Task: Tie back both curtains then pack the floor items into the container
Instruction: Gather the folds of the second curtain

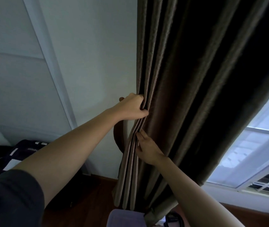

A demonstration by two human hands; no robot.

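The brown curtain point(187, 95) hangs gathered in pleats between the white wall point(89, 63) on the left and the window point(253, 153) on the right. The left hand point(133, 108) curls its fingers round the pleats at the curtain's left edge, clutching them in a bunch. Just below, the right hand point(146, 149) lays nearly straight fingers against the same folds, gripping nothing, beside a dark curved band point(118, 140).

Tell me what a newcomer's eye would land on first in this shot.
The dark brown curtain fills the centre and right, hanging in heavy pleats. The left hand grips the gathered folds at its left edge, while the right hand just below lays straight fingers against the same pleats. Bright daylight comes through the window at lower right.
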